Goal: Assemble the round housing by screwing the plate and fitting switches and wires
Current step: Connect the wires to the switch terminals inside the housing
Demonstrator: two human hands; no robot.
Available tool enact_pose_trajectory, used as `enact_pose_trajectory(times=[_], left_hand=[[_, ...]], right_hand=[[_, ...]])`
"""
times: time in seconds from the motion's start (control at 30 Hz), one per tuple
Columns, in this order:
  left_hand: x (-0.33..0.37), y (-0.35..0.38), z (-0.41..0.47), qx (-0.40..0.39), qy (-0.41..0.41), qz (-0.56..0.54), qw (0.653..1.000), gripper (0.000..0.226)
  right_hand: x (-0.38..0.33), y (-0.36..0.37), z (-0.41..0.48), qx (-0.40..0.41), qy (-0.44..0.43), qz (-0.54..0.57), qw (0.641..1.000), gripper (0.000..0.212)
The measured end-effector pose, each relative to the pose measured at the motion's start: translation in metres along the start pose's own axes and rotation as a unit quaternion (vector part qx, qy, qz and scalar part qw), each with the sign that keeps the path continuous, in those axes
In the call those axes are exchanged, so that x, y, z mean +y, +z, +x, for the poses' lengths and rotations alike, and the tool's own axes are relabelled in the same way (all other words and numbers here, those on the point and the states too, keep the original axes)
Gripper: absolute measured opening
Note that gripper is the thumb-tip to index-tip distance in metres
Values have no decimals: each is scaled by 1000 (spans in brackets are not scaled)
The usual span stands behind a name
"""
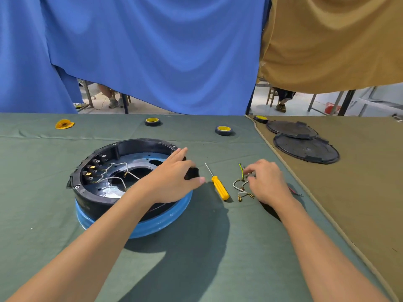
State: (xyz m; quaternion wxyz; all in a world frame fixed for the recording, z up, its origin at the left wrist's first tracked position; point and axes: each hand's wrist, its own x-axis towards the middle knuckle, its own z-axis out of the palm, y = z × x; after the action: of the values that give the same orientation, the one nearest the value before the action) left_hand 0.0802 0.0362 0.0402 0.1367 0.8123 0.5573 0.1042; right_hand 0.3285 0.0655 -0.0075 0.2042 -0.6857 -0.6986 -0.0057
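Our round housing [96,198] sits left of centre on the green cloth [39,214], with switches [92,168] lining its left inner wall. Our left hand [172,179] rests on its right rim, fingers straight and together, thumb spread. Just right lies a yellow screwdriver [220,188]. Further right, our right hand [268,182] curls over the loose wires [239,186], seemingly pinching one. The far tape rolls [152,121] carry yellow labels, too small to read.

Screwdriver [219,186] between housing [98,199] and wires [242,186]
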Motion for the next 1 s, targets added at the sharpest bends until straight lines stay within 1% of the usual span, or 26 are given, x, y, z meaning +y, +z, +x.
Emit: enact_pose_trajectory(times=[0.07,0.2,0.27,0.37,0.47,0.5,0.53,0.6,0.63,0.7,0.8,0.9,0.93,1.0], left_hand=[[1,-1,0,-1,0,-5,1000,57],[2,-3,-2,-1,0,-18,1000,54],[3,-4,-2,0,0,-26,1000,53],[3,-5,-3,2,-2,-38,999,52],[3,-5,-3,4,-2,-42,999,51],[3,-5,-3,4,-1,-43,999,50],[3,-5,-3,4,0,-44,999,50],[3,-5,-4,5,0,-48,999,50],[2,-5,-4,5,0,-50,999,50],[2,-5,-4,5,0,-55,998,49],[2,-5,-5,5,-1,-58,998,49],[2,-5,-5,3,-4,-60,998,49],[3,-6,-6,3,-4,-61,998,49],[4,-6,-6,8,-3,-60,998,51]], right_hand=[[-4,-1,0,16,2,49,999,26],[-13,2,0,7,-19,122,992,27],[-17,5,-1,9,-17,140,990,28],[-17,6,0,13,-19,103,994,27],[-17,-3,-1,40,-36,81,995,15],[-17,-7,-2,31,-50,91,994,10],[-18,-11,-4,4,-67,104,992,6],[-21,-17,-9,-89,-93,116,985,2],[-23,-17,-11,-127,-100,111,981,3],[-24,-17,-13,-149,-103,98,979,7],[-25,-17,-14,-143,-98,75,982,3],[-24,-18,-16,-142,-101,57,983,7],[-24,-19,-17,-125,-100,67,985,8],[-26,-24,-16,-79,-76,135,985,9]])
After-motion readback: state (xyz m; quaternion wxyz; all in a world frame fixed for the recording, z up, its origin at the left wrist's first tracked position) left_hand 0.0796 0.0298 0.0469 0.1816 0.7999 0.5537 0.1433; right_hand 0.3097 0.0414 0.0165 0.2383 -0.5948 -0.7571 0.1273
